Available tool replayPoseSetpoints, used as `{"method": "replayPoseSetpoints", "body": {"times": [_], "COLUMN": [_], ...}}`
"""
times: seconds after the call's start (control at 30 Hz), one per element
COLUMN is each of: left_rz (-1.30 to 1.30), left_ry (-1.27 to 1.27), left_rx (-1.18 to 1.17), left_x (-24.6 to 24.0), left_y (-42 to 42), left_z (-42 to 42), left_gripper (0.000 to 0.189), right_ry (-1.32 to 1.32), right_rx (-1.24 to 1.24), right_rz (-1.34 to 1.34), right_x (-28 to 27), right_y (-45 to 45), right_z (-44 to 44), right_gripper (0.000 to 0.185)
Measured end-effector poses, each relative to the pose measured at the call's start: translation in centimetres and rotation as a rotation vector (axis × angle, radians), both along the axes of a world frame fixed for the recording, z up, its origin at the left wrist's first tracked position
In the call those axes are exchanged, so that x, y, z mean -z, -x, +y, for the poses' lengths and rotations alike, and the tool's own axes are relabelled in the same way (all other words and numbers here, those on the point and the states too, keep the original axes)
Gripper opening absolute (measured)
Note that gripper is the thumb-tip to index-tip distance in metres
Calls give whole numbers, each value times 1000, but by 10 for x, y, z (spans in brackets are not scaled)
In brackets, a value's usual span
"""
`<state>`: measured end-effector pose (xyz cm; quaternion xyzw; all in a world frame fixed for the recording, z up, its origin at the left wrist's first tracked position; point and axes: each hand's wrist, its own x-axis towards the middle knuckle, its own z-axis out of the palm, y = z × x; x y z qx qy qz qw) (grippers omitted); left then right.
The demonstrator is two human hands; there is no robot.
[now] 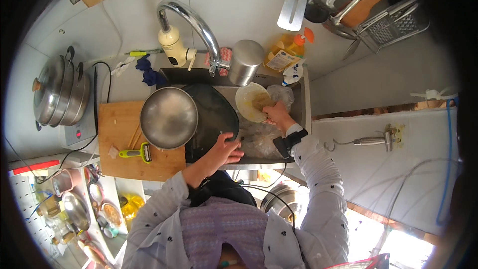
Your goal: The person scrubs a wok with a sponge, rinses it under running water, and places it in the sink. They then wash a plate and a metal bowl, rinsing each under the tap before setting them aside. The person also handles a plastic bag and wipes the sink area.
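Observation:
My right hand (pixel 276 115) grips the edge of a pale, soiled plate (pixel 244 101), tilted over the right side of the sink (pixel 304 108). Brownish and yellow residue covers part of the plate. Crumpled clear plastic bags (pixel 261 142) lie in the sink below and beside it. My left hand (pixel 224 149) is held with its fingers apart and nothing in them, over the near right edge of a dark basin (pixel 213 116) in the sink. To the left of that basin, a steel bowl (pixel 168 117) rests partly over a wooden cutting board (pixel 123 123).
A chrome faucet (pixel 198 22) arches over the sink. Behind stand a steel canister (pixel 245 61) and an orange pump bottle (pixel 285 54). A green peeler (pixel 136 153) and chopsticks (pixel 133 136) lie on the board. A steamer pot (pixel 61 91) stands at left; utensils (pixel 293 9) hang upper right.

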<state>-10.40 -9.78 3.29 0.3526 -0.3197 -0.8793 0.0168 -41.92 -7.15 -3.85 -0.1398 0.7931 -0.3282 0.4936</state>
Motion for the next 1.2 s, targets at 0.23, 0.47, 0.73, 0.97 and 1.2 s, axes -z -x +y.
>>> {"method": "replayPoseSetpoints", "body": {"times": [0.23, 0.47, 0.73, 0.97, 1.2], "left_rz": [71, -20, -122, -250, -282], "left_ry": [245, 238, 294, 396, 691], "left_rx": [-327, -379, -225, -144, -88], "left_x": [24, 43, 56, 69, 54], "left_y": [51, 29, 19, 22, 14], "left_z": [2, -12, -31, -36, -43], "left_gripper": [61, 51, 59, 60, 67], "right_ry": [95, 357, 374, 569, 330], "right_rx": [98, -338, -861, -731, -1018], "right_rz": [-484, 671, 858, 491, 900], "right_x": [-35, -56, -53, -42, -48], "right_y": [-76, -101, -115, -127, -93], "right_z": [24, 29, 25, -11, -8], "right_gripper": [37, 54, 35, 34, 36]}}
